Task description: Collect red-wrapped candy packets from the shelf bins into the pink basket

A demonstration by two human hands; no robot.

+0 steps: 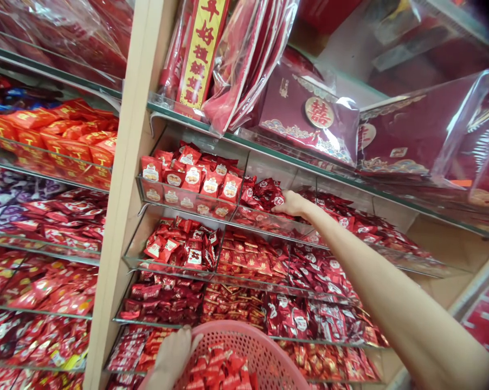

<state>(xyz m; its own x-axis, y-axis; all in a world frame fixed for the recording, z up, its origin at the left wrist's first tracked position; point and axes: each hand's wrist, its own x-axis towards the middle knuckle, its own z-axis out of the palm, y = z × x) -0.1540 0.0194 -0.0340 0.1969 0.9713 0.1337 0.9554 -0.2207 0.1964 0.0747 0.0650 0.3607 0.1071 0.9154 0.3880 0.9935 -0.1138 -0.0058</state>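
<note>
My right hand (pixel 291 204) reaches up into a clear shelf bin of dark red wrapped candies (pixel 264 194), its fingers closed in the pile. My left hand (pixel 173 355) grips the rim of a pink plastic basket (pixel 264 352) at the bottom of the view. The basket holds several red wrapped candies (pixel 218 371).
Tiered clear bins of red candy packets (pixel 187 176) fill the shelves below a glass shelf (pixel 269 149) with red gift boxes (pixel 309 116) and hanging banners (pixel 199 51). A beige upright post (pixel 122 189) divides this rack from another candy rack (pixel 49 216) on the left.
</note>
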